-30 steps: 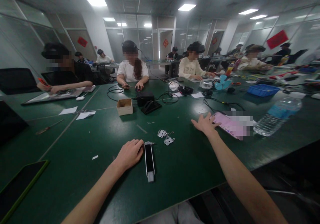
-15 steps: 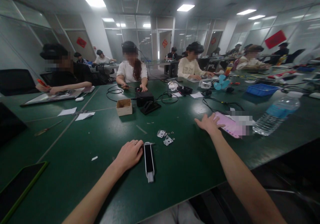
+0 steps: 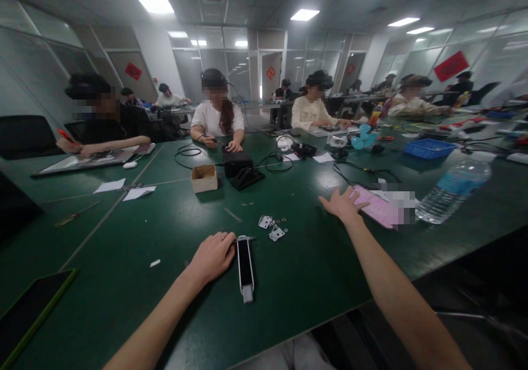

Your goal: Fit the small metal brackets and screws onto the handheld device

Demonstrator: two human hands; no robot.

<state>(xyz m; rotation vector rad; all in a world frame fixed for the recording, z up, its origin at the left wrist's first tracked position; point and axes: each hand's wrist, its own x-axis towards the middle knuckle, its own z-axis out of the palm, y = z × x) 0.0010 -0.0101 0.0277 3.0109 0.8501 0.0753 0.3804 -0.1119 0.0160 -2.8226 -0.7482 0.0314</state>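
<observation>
My left hand (image 3: 213, 255) rests on the green table with its fingers curled together. Its fingertips are at the top end of a long, narrow white-framed device (image 3: 245, 265) with a black face; what they hold, if anything, is hidden. A thin metallic tip shows just past that end. To the right lie two small metal brackets (image 3: 276, 234) with several small nuts or rings around them. My right hand (image 3: 341, 204) is spread open farther right, its fingers touching the edge of a pink-screened phone (image 3: 373, 208), which lies flat.
A clear water bottle (image 3: 452, 191) leans beside the phone. Farther back are an open cardboard box (image 3: 204, 178), a black device on a stand (image 3: 238, 166), cables, a blue fan (image 3: 363, 137) and a blue tray (image 3: 429, 149). A green-edged tablet (image 3: 35, 304) lies left. Co-workers sit opposite.
The icons on the phone's lower screen are gone, leaving it plain pink. Both hands stay in place; the view has shifted very slightly.
</observation>
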